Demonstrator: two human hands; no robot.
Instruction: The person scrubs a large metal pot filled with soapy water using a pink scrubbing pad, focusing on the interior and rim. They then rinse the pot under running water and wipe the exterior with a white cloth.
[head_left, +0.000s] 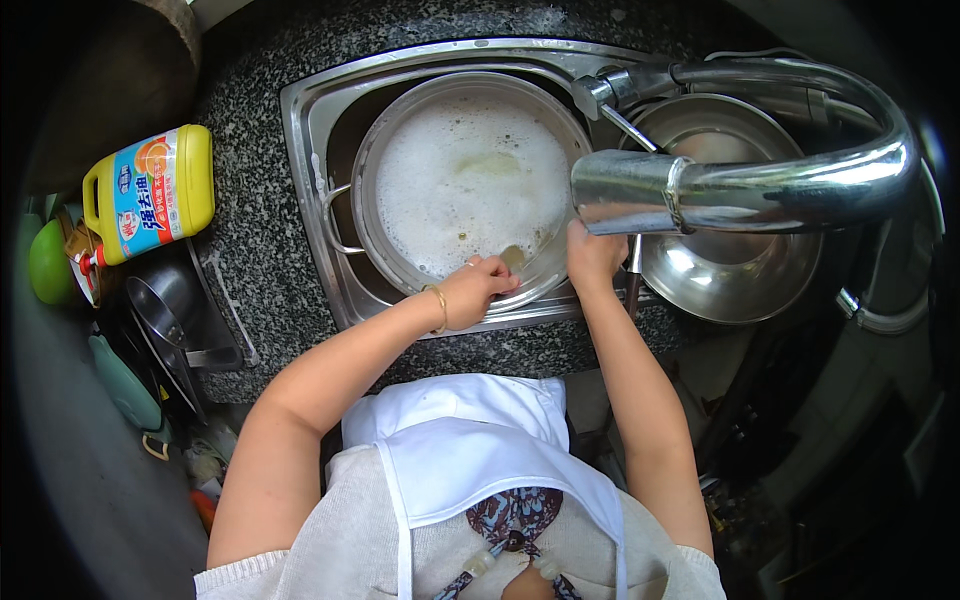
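A wide metal pot (362, 154) sits in the stainless steel sink (315, 135), filled with white suds (442, 180). Its left loop handle (335, 225) sticks out over the basin. My left hand (480, 289), with a bracelet at the wrist, has its fingers curled over the near rim of the pot. Close to those fingers, a small patch of murky water (513, 256) breaks the foam. My right hand (592, 259) is against the pot's right side, below the faucet spout (626, 191). The spout covers part of that hand, so its grip is hidden.
A steel wok (727, 292) with a brown handle (632, 292) stands right of the pot, partly under the faucet's curved neck (892, 150). On the left lies a yellow detergent bottle (196, 180) with printed writing. Below it are a metal ladle (161, 307) and a green bowl (49, 262).
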